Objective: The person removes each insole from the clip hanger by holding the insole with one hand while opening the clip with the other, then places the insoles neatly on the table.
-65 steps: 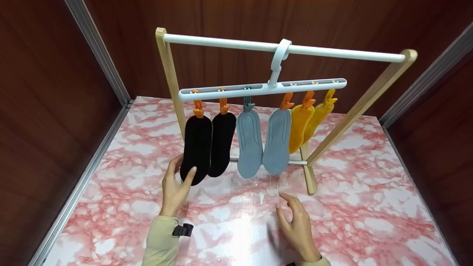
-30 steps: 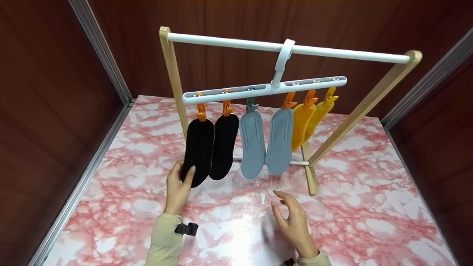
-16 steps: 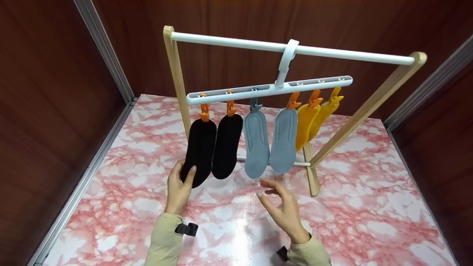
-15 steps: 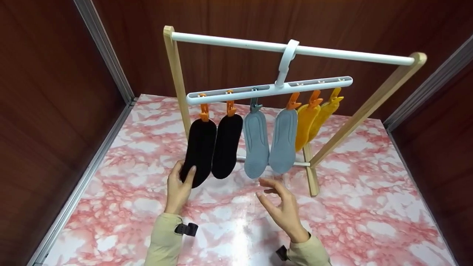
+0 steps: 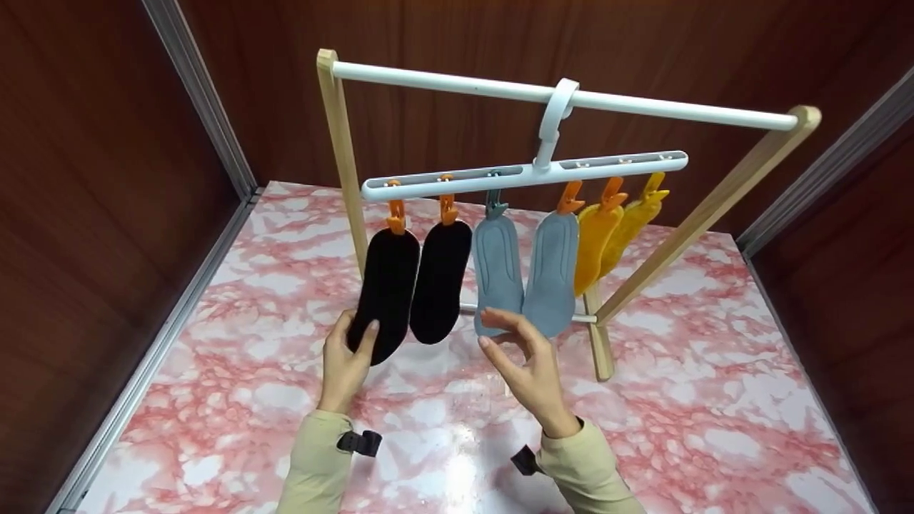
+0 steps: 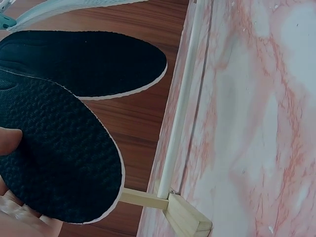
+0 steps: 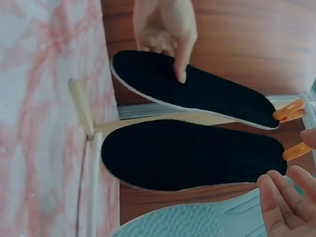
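My left hand (image 5: 345,368) pinches the lower end of the leftmost black insole (image 5: 389,285), thumb on the front and fingers behind. A second black insole (image 5: 440,282) hangs beside it, as the right wrist view also shows. My right hand (image 5: 532,371) is raised with thumb and fingers apart, holding nothing, and partly covers the lower end of a grey-blue insole (image 5: 498,257). Another grey-blue insole (image 5: 552,268) hangs to its right; whether the hand touches either cannot be told. Orange clips (image 5: 396,216) and a dark teal clip (image 5: 494,205) hold these insoles to a white clip hanger (image 5: 457,187).
The hanger's hook (image 5: 557,111) sits on the white rail (image 5: 457,83) of a wooden-ended rack (image 5: 703,214). Two yellow insoles (image 5: 593,246) hang at the right end. A pink-and-white marbled tabletop (image 5: 714,371) lies below, with brown panels (image 5: 443,36) around it.
My right hand has moved up and left, from above the table to in front of the grey-blue insoles. My left hand keeps its grip on the black insole.
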`<state>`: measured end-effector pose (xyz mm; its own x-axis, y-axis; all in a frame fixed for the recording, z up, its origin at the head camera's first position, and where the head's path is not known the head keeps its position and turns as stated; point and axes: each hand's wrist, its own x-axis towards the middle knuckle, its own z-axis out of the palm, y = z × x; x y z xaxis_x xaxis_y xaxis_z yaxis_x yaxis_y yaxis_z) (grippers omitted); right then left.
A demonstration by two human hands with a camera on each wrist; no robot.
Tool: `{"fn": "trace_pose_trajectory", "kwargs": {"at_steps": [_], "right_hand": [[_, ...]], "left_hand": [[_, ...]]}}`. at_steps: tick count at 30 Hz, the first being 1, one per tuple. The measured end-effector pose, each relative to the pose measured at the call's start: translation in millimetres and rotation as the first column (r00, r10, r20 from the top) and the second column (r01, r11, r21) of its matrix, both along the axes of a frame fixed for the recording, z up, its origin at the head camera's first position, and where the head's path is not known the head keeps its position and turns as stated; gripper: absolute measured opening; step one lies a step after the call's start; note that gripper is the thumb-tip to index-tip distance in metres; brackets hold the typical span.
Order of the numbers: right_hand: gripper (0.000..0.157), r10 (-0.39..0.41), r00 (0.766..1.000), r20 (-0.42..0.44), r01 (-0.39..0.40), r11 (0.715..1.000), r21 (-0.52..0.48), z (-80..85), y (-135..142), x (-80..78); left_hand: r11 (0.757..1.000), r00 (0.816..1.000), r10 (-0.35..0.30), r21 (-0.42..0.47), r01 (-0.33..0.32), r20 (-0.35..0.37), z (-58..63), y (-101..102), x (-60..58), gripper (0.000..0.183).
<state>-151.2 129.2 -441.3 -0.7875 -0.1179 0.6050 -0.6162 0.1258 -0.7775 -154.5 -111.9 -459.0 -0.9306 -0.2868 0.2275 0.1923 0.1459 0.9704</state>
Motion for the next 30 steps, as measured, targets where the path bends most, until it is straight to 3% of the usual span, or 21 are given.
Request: {"fn": "trace_pose_trajectory", "kwargs": {"at_steps": [4, 11, 14, 19, 26, 30], "right_hand": [[0.034, 0.016, 1.000, 0.000, -0.016, 1.000, -0.015, 6.3, -4.7, -4.2], [0.034, 0.016, 1.000, 0.023, -0.015, 0.999, -0.034, 16.8, -14.3, -9.1], [0.035, 0.025, 0.999, 0.022, -0.024, 0.999, -0.034, 21.0, -18.4, -11.4], [0.040, 0.087, 0.996, -0.006, -0.087, 0.996, -0.011, 29.9, -23.9, -17.9], [0.044, 0.114, 0.992, -0.050, -0.113, 0.993, 0.019, 45.2, -31.0, -26.8], [0.046, 0.129, 0.990, -0.051, -0.127, 0.991, 0.039, 49.8, -34.4, -31.1]], "left_hand": [[1.000, 1.000, 0.011, -0.007, -0.012, -0.003, -5.1, -1.4, -1.8, 0.017], [1.000, 0.999, 0.018, -0.018, -0.019, -0.049, -34.3, -5.9, -13.9, 0.017], [1.000, 0.998, 0.024, -0.012, -0.025, -0.056, -34.5, -5.9, -13.4, 0.016], [0.999, 0.999, 0.032, -0.018, -0.033, -0.033, -27.5, -4.0, -10.3, 0.016], [0.999, 0.999, 0.029, -0.045, -0.030, -0.029, 2.2, 0.8, 4.8, 0.015], [0.998, 0.999, 0.036, -0.045, -0.037, -0.022, 4.0, 1.3, 6.5, 0.016]]}}
